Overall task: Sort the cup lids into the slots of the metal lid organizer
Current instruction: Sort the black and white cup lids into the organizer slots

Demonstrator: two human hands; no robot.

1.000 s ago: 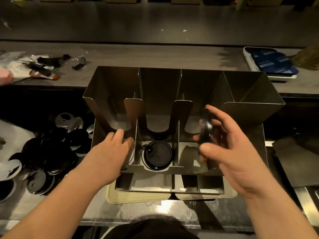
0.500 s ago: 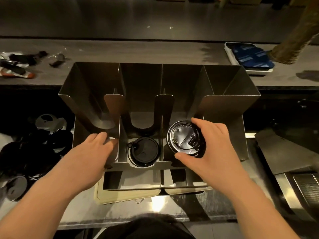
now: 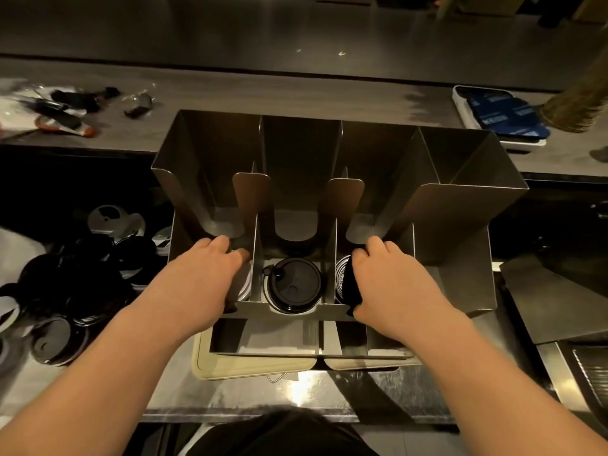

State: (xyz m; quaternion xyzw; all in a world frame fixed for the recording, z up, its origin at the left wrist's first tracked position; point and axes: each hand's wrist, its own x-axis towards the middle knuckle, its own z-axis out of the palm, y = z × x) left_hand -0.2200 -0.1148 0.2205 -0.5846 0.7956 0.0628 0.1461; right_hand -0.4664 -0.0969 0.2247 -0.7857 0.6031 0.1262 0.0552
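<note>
The fingers point(image 3: 375, 250) of the right hand point(image 3: 391, 287) are curled round the rim of a black lid point(image 3: 342, 278), with the thumb at its near edge. This lid is held low in the third slot from the left of the metal lid organizer point(image 3: 460, 209). The fingers point(image 3: 217, 246) of the left hand point(image 3: 204, 278) are kept together and bent down into the leftmost slot, over a pale lid point(image 3: 244, 286). Their tips are hidden, so whether that lid is gripped cannot be told. A second black lid point(image 3: 292, 284) is seen lying flat at the bottom of the slot between. The organizer is set on a cream tray point(image 3: 230, 366) on the steel tabletop point(image 3: 263, 396). A heap of loose lids point(image 3: 82, 284), mostly black, is spread on the tabletop just left of the organizer.
</note>
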